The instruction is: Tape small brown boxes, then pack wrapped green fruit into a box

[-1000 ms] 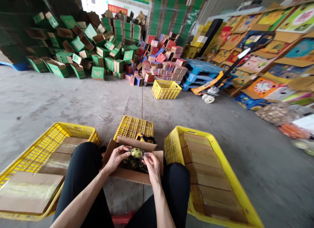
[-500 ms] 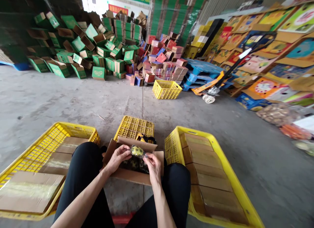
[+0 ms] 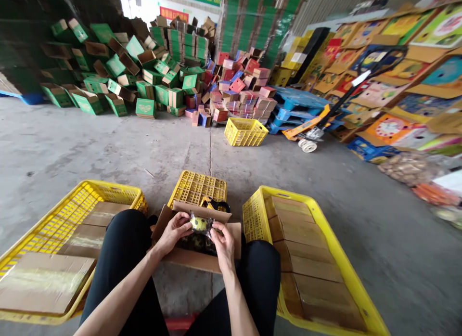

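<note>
Between my two hands, above an open cardboard box (image 3: 195, 259), is a yellow-green, dark-spotted item in clear plastic wrap (image 3: 199, 224); its exact kind I cannot make out. My left hand (image 3: 176, 228) pinches the wrapper's left end. At the other end, the fingers of my right hand (image 3: 223, 237) are closed on the plastic. More dark-patterned wrapped items (image 3: 198, 241) lie inside the box, partly hidden by my hands. Behind the box's raised flap, a black and yellow tape dispenser (image 3: 214, 204) rests on an upturned yellow crate (image 3: 198, 187).
Yellow crates holding closed cardboard boxes stand at my left (image 3: 122, 186) and right (image 3: 306, 201). Farther off are a smaller yellow crate (image 3: 246, 132), an orange pallet jack (image 3: 306, 126), blue pallets (image 3: 296, 102) and heaps of green boxes (image 3: 86, 102). Stacked colourful cartons (image 3: 393, 129) line the right side.
The wrapped item has shifted slightly left and turned between my hands. My right fingers have moved a little up and left, closer to it.
</note>
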Tool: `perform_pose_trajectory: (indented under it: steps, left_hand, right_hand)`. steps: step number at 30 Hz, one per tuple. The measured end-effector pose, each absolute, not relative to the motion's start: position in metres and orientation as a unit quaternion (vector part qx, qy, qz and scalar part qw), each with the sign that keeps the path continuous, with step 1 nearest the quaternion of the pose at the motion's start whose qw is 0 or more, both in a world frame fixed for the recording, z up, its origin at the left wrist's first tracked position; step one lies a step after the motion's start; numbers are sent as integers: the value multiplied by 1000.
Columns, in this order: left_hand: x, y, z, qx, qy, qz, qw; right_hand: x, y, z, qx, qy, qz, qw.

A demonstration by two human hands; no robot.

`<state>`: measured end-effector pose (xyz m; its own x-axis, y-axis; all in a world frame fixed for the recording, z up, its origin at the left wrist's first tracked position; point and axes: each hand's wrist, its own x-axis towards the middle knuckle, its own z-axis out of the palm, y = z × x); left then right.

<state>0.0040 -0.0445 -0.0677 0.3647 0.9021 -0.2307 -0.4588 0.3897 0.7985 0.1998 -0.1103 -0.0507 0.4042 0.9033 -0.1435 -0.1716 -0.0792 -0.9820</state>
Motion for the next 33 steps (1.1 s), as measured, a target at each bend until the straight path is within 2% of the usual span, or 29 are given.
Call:
perform_pose_trajectory:
  steps: [6,15,33]
  left_hand:
    - [4,-44,-63,314,339,440,770]
    - [3,-43,-70,355,354,399,768]
    - [3,-42,-72,348,367,427,750]
  right_hand:
    - [202,-111,-50,-578,-265,455,624]
    - [200,-113,-39,-587,-278,477,592]
    - [202,-114,-50,-610,-303,456,573]
